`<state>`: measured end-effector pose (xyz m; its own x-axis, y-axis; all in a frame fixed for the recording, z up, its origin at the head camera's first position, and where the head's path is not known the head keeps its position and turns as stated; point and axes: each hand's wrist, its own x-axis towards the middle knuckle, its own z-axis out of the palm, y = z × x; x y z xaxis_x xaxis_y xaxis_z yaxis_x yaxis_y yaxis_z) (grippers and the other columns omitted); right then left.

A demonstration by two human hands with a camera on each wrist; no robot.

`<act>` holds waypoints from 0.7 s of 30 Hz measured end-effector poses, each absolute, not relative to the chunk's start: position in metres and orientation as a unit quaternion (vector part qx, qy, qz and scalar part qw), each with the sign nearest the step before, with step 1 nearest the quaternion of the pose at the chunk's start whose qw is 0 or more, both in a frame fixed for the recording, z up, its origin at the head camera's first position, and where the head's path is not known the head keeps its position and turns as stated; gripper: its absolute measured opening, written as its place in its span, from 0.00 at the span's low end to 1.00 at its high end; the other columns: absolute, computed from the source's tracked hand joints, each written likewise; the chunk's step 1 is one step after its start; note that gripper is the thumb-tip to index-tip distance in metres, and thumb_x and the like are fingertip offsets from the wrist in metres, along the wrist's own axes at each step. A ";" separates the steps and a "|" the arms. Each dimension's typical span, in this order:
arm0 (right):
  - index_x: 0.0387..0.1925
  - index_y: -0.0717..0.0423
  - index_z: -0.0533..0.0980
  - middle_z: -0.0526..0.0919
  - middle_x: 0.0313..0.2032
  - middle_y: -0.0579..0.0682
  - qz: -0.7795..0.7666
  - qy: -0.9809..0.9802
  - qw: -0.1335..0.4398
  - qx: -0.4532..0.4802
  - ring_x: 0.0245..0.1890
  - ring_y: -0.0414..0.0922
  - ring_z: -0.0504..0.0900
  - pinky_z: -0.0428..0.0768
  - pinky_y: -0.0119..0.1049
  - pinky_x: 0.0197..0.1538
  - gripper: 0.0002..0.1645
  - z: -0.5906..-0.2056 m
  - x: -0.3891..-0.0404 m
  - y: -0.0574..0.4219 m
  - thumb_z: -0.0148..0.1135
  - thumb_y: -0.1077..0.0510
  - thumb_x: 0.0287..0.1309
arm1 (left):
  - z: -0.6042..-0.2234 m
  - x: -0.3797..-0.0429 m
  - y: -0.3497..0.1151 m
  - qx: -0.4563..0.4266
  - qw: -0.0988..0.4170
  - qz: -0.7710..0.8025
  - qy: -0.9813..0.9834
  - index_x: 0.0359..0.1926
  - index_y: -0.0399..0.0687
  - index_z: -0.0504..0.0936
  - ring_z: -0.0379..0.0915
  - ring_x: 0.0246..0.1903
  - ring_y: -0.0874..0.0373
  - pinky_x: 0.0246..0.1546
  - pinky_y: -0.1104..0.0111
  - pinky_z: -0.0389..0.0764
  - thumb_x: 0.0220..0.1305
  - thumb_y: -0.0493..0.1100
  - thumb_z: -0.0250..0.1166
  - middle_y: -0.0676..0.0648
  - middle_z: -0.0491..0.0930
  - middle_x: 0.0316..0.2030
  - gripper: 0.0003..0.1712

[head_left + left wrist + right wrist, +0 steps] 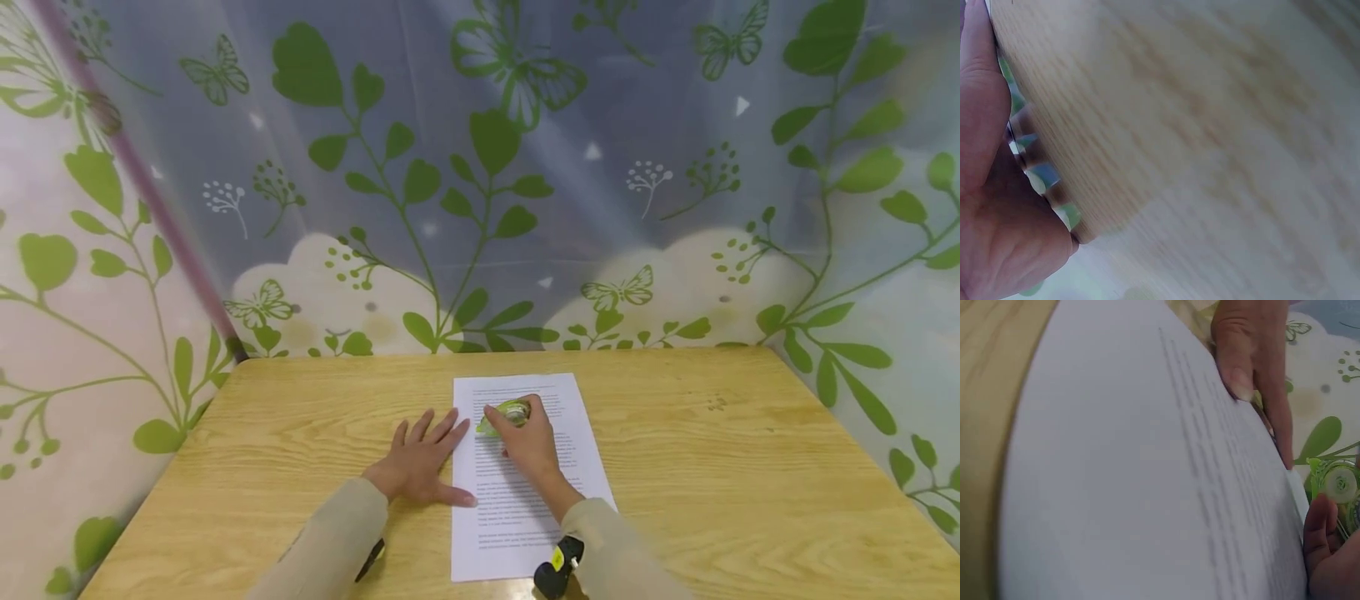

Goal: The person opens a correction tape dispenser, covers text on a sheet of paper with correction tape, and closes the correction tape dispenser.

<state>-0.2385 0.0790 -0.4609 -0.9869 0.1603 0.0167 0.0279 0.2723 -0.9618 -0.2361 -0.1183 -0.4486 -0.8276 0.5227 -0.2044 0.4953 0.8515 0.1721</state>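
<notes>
A printed sheet of paper (525, 521) lies lengthwise on the wooden table. My right hand (538, 446) pinches a green see-through correction tape (513, 411) between thumb and fingers, over the upper lines of text. Its round reel shows through the casing of the correction tape (1340, 482) in the right wrist view, where my right hand (1338, 565) is partly cut off. Spread out at the sheet's left edge is my left hand (423, 467); its thumb rests on the paper and the forefinger reaches the margin. The left wrist view shows only part of that left hand (997, 156).
The wooden table (697, 467) extends to both sides of the sheet. Behind it hangs a curtain (420, 275) printed with green leaves and butterflies. A black wrist device (557, 568) sits at my right sleeve, over the sheet's lower corner.
</notes>
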 end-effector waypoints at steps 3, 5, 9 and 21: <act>0.47 0.56 0.66 0.78 0.36 0.54 0.586 -0.806 0.068 -0.059 0.22 0.43 0.78 0.78 0.36 0.26 0.31 -0.465 -0.240 0.074 0.68 0.41 0.54 | -0.450 -0.237 -0.118 0.267 0.127 0.053 0.954 0.76 0.59 0.44 0.30 0.71 0.40 0.63 0.39 0.38 0.43 0.83 0.55 0.51 0.37 0.75 0.65; 0.47 0.56 0.66 0.78 0.36 0.54 0.577 -0.812 0.072 -0.058 0.24 0.44 0.78 0.78 0.36 0.27 0.30 -0.466 -0.240 0.073 0.67 0.42 0.55 | -0.451 -0.238 -0.119 0.267 0.127 0.050 0.954 0.76 0.59 0.43 0.29 0.71 0.41 0.63 0.39 0.38 0.43 0.83 0.54 0.51 0.37 0.75 0.65; 0.46 0.56 0.65 0.77 0.36 0.54 0.573 -0.815 0.072 -0.048 0.25 0.44 0.78 0.78 0.36 0.27 0.30 -0.467 -0.241 0.074 0.67 0.42 0.55 | -0.449 -0.238 -0.119 0.267 0.123 0.043 0.955 0.76 0.58 0.43 0.30 0.71 0.40 0.63 0.39 0.39 0.44 0.83 0.54 0.51 0.37 0.75 0.65; 0.45 0.57 0.64 0.77 0.35 0.54 0.578 -0.814 0.053 -0.023 0.26 0.43 0.78 0.79 0.36 0.26 0.29 -0.465 -0.239 0.073 0.68 0.43 0.55 | -0.448 -0.237 -0.117 0.262 0.129 0.043 0.955 0.76 0.58 0.44 0.30 0.71 0.41 0.63 0.39 0.39 0.44 0.83 0.55 0.50 0.38 0.75 0.65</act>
